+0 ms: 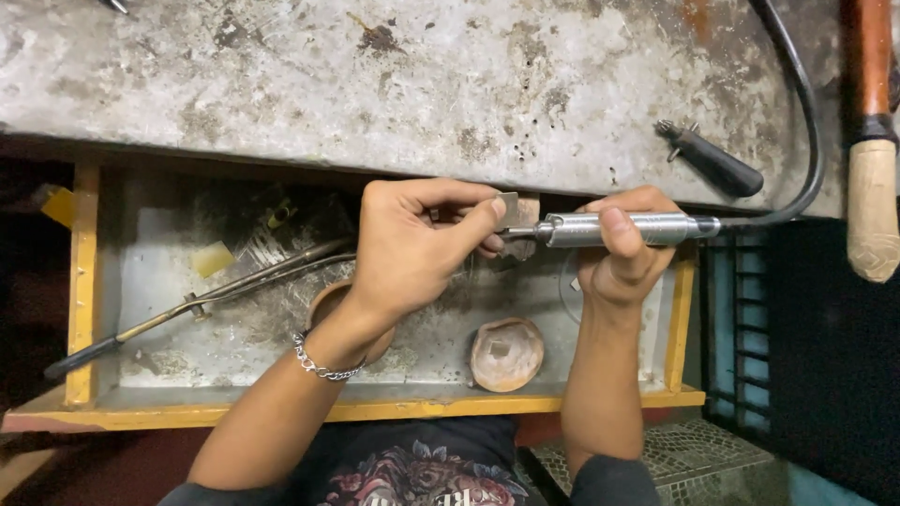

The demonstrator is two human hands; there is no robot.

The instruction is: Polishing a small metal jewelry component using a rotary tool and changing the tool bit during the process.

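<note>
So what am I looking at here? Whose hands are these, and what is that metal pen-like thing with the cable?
The one picture comes from a camera worn on a person's head, looking down at their own bare hands. The right hand holds a silver rotary-tool handpiece, fed by a black flexible cable. The left hand pinches a small flat metal piece against its tip. Below is an open yellow-edged drawer holding long tongs and a small clay bowl. Above is a worn workbench.
</note>
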